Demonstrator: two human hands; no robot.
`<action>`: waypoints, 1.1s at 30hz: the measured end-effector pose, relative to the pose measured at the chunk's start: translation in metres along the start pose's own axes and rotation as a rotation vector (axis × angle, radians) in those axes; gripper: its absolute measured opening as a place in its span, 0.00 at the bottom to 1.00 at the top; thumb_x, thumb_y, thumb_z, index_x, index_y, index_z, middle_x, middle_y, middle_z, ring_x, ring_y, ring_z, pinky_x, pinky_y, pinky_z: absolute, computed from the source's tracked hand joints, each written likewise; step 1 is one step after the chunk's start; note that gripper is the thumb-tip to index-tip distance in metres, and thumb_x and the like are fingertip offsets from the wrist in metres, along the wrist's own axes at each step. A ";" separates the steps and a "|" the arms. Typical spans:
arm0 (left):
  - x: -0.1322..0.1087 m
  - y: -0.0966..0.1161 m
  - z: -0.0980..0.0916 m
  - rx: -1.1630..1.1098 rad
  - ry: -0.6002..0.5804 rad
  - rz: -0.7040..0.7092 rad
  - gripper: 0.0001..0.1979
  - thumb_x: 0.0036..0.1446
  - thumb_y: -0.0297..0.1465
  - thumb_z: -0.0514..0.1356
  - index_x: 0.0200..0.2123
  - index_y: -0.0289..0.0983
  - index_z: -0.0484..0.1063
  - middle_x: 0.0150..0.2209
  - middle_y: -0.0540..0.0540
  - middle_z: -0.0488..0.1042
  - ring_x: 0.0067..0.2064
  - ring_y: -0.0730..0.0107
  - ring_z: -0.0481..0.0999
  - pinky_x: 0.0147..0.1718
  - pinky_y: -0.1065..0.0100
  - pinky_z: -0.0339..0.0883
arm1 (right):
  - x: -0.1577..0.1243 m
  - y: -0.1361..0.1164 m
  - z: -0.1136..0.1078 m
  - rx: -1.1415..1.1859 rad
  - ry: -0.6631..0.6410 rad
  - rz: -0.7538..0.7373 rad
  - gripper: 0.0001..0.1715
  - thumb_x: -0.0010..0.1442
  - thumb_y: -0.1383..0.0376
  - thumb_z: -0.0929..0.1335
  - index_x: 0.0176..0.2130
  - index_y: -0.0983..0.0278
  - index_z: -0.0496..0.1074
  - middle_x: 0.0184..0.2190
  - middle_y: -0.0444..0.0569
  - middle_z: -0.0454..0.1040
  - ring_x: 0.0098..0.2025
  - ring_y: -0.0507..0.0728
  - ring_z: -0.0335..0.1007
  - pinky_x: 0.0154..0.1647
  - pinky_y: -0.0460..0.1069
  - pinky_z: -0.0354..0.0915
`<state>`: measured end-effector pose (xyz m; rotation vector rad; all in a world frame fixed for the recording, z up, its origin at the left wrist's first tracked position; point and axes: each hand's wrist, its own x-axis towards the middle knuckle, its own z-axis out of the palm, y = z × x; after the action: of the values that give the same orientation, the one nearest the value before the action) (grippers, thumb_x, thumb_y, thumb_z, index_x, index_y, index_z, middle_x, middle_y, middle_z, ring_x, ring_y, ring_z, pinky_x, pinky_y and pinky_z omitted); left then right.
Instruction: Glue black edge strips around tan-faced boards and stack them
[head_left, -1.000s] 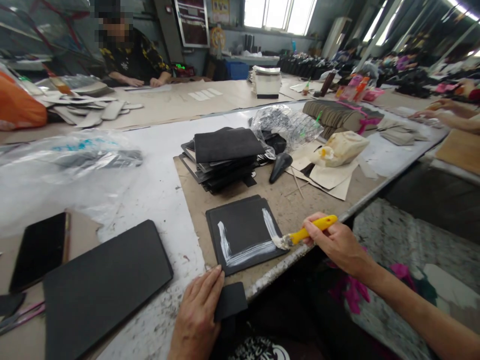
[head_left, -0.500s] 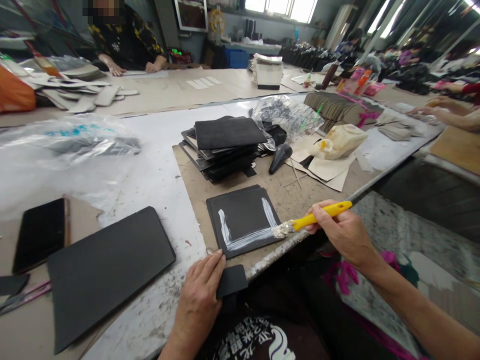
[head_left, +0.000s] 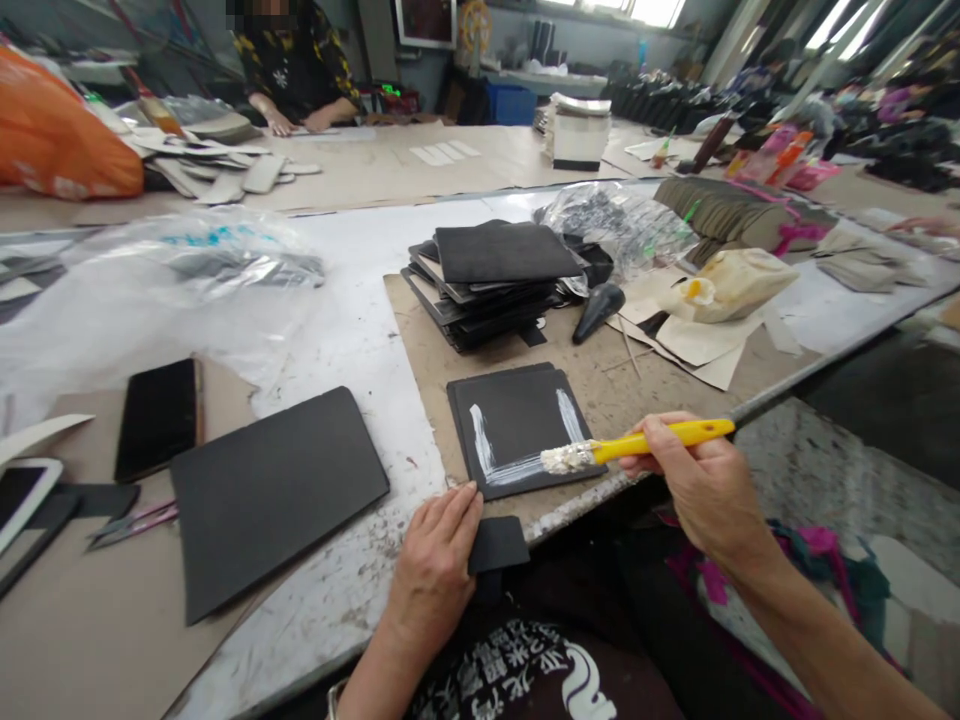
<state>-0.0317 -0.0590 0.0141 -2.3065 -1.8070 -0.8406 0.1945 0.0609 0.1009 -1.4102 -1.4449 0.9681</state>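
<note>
My right hand [head_left: 701,480] is closed round a yellow-handled brush [head_left: 637,443]. Its white, glue-laden bristles rest on the near edge of a small black square panel [head_left: 521,425]. White streaks run along the panel's left, near and right edges. My left hand [head_left: 439,560] lies at the table's front edge, fingers together, pressing a small black piece [head_left: 498,545] that overhangs the edge; the fingertips touch the panel's near left corner.
A stack of black panels [head_left: 491,280] lies behind the square. A large black sheet [head_left: 270,490], a phone [head_left: 157,415] and scissors [head_left: 131,522] are at left. A clear bag [head_left: 615,225], a cream jug [head_left: 731,285] and a seated person [head_left: 296,70] are farther off.
The brush has slid left along the panel's near edge, from its right corner toward the middle. The view has shifted, so everything sits further right. My left hand has stayed put.
</note>
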 end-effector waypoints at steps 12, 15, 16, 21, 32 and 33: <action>0.000 0.000 0.000 -0.018 -0.036 0.006 0.26 0.44 0.15 0.48 0.49 0.26 0.68 0.49 0.36 0.71 0.50 0.55 0.69 0.47 0.53 0.67 | -0.015 0.000 0.058 0.038 -0.138 0.042 0.18 0.55 0.51 0.66 0.30 0.65 0.67 0.22 0.45 0.72 0.22 0.53 0.71 0.24 0.46 0.70; -0.001 0.000 0.000 -0.020 -0.034 0.007 0.24 0.46 0.15 0.49 0.48 0.26 0.68 0.49 0.35 0.71 0.50 0.55 0.69 0.46 0.53 0.68 | -0.018 -0.004 0.057 0.036 -0.119 0.030 0.17 0.55 0.52 0.66 0.30 0.64 0.67 0.23 0.45 0.72 0.22 0.53 0.72 0.24 0.46 0.71; -0.001 0.000 0.000 -0.020 -0.031 0.008 0.24 0.46 0.15 0.49 0.48 0.26 0.68 0.49 0.35 0.71 0.50 0.55 0.69 0.46 0.53 0.68 | -0.019 -0.004 0.058 0.037 -0.127 0.029 0.17 0.55 0.52 0.66 0.30 0.64 0.67 0.23 0.46 0.73 0.22 0.53 0.72 0.24 0.47 0.71; 0.000 -0.001 0.000 -0.040 -0.017 0.007 0.26 0.44 0.15 0.48 0.49 0.27 0.67 0.49 0.35 0.71 0.50 0.56 0.69 0.47 0.53 0.68 | -0.013 0.005 0.046 -0.038 -0.078 0.033 0.15 0.55 0.53 0.66 0.31 0.63 0.67 0.20 0.45 0.72 0.21 0.55 0.72 0.25 0.47 0.70; -0.001 -0.002 0.001 -0.003 0.008 0.023 0.27 0.42 0.14 0.46 0.47 0.28 0.69 0.48 0.37 0.72 0.49 0.58 0.70 0.46 0.55 0.69 | 0.008 0.026 -0.015 -0.271 0.091 -0.007 0.12 0.57 0.55 0.64 0.32 0.60 0.67 0.21 0.45 0.74 0.24 0.56 0.73 0.31 0.50 0.69; -0.001 -0.002 0.002 -0.002 0.012 0.026 0.27 0.43 0.14 0.47 0.47 0.28 0.69 0.48 0.37 0.72 0.49 0.58 0.70 0.46 0.55 0.69 | 0.009 0.027 -0.018 -0.275 0.099 -0.010 0.12 0.58 0.55 0.64 0.31 0.60 0.67 0.21 0.45 0.74 0.24 0.56 0.73 0.32 0.50 0.70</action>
<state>-0.0331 -0.0589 0.0116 -2.3157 -1.7682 -0.8509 0.2200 0.0703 0.0821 -1.6231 -1.5526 0.7019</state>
